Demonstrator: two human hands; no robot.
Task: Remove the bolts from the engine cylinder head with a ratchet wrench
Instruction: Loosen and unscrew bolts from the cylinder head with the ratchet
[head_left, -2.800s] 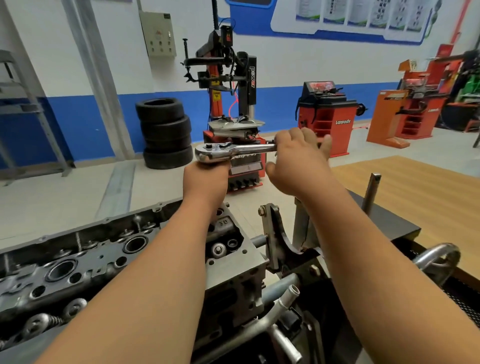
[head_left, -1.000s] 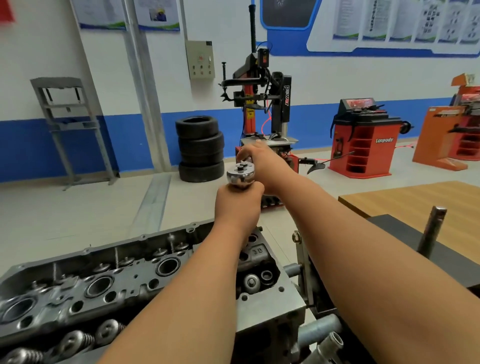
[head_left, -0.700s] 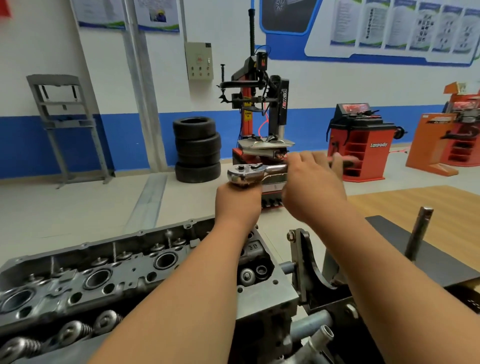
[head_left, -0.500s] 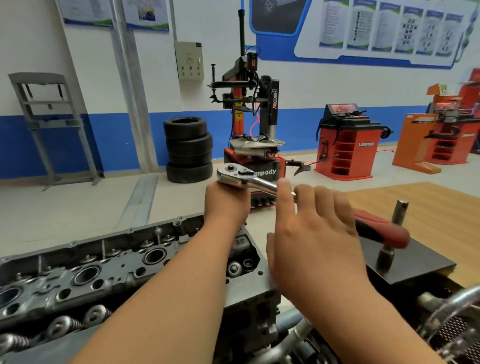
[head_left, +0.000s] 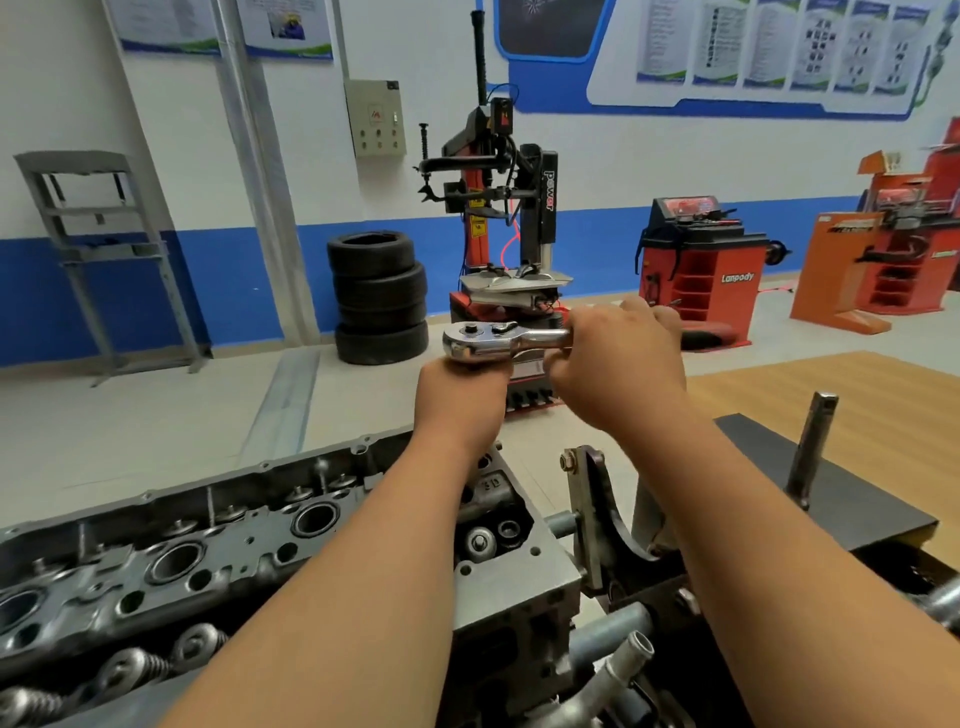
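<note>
The grey engine cylinder head (head_left: 218, 561) lies across the lower left, with open bores and valve springs showing. Above its far right end a chrome ratchet wrench (head_left: 485, 340) is held level, handle pointing right. My left hand (head_left: 460, 397) is closed just under the ratchet's round head, gripping what hangs below it; that part and the bolt beneath are hidden by the hand. My right hand (head_left: 621, 366) is closed around the wrench handle, close to the head.
The engine stand's metal bracket (head_left: 587, 519), pipes (head_left: 618, 660) and an upright steel rod (head_left: 810, 447) sit at the right of the head. A wooden table (head_left: 831, 395) lies behind. A tyre stack (head_left: 379, 296), tyre changer (head_left: 506, 234) and red wheel balancer (head_left: 696, 270) stand on the floor beyond.
The wrench handle has swung from pointing toward me and to the right back to pointing straight right, away from me. My right hand moved with it; my left hand stayed under the ratchet head.
</note>
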